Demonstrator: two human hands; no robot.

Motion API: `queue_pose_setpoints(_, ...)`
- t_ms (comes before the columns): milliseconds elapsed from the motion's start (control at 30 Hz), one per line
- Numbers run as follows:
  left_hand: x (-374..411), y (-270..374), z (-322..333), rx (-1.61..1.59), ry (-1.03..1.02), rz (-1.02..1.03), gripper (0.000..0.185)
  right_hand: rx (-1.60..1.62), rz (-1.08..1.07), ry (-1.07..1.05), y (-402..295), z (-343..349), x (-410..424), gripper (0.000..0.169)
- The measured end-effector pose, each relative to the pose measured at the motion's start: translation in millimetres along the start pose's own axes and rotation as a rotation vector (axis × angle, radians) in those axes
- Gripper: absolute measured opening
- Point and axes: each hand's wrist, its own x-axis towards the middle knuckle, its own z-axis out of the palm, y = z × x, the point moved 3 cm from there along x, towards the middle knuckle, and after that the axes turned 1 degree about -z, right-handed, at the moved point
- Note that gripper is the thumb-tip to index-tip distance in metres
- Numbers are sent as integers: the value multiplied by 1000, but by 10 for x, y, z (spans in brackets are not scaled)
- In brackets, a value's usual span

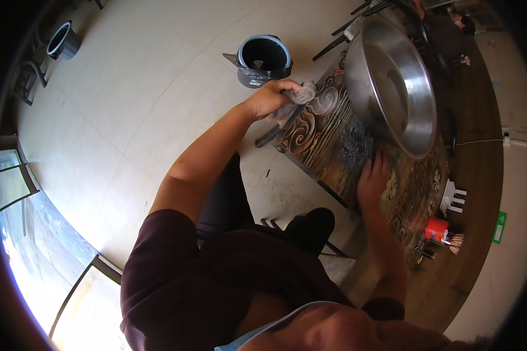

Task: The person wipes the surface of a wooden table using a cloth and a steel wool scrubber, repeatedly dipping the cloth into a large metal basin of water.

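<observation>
My left hand (pixel 270 98) is closed around a greyish, fibrous-looking wad (pixel 305 92) at the table's left edge. What the wad is made of cannot be told. Flat on the patterned wooden tabletop (pixel 320 153) rests my right hand (pixel 373 180), blurred, with its fingers stretched out. Its fingertips are beside a dark, grainy pile (pixel 355 142) of small pieces, too fine to identify. Nothing shows in the right hand, though its underside is hidden. Just beyond the pile, a large stainless-steel basin (pixel 360 83) stands on the table.
Below the table's left end, a black-lined bin (pixel 265 79) stands on the tiled floor. A red container (pixel 436 229), a bundle of sticks (pixel 454 243) and a white holder (pixel 450 197) sit at right. Another person (pixel 443 33) is beyond the basin near dark chairs. A second bin (pixel 68 46) stands far left.
</observation>
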Motion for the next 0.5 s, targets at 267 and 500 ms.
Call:
queue_pose_setpoints(267,-390,-52,-200,-441,123,-101,42,-17,4,25,-42,-22,-10,44)
queue_pose_setpoints(500,491,518,270,-404,220,12,44,-47,57,17,81,51,-40,46)
